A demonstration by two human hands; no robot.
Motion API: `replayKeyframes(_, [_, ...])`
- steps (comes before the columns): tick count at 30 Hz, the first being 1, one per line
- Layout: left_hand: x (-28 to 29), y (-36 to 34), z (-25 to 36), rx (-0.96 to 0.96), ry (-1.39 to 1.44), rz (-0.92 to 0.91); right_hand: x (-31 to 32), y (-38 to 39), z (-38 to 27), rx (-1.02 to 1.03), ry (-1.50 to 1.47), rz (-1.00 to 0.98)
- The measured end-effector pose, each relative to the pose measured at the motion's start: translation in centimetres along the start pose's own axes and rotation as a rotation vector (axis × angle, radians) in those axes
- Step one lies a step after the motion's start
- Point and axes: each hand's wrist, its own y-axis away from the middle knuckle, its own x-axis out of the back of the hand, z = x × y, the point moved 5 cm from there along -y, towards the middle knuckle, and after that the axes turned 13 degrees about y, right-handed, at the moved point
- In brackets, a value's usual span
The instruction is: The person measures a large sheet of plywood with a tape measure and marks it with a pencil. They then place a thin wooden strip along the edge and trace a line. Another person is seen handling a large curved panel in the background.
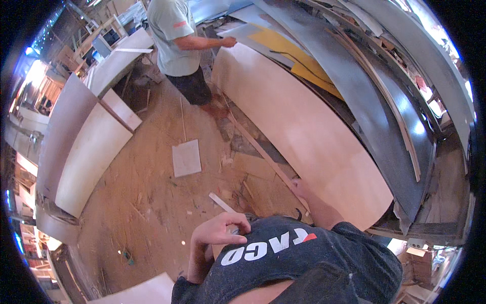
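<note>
Grip undetermined: right hand point(299, 189) at left edge of long pale-tan wooden panel point(304, 126); left hand point(215, 232) half-curled, contents unclear.

That's one big wooden panel point(309, 131) over there, long and thin, pale pinkish tan, in one piece. Its smooth, broad face is turned upward, with a soft sheen across the middle. It stretches lengthwise from the wearer's near right to the far side, its right-hand edge running just beside the grey sheets point(349, 76); what bears it underneath I can't make out
</note>
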Motion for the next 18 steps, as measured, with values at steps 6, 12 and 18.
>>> replayKeyframes(6, [11.9,-1.7,3.1,-0.072,-0.036,-0.126,-5.9,8.4,6.1,-0.366,0.079,-0.221])
replayKeyframes(12, [19.8,-1.7,4.4,-0.052,0.034,-0.273,-6.2,8.5,1.7,-0.526,-0.018,-0.253])
replayKeyframes(18, [24.3,-3.1,3.4,0.070,0.128,-0.280,-5.1,1.7,-2.3,-0.464,-0.052,-0.156])
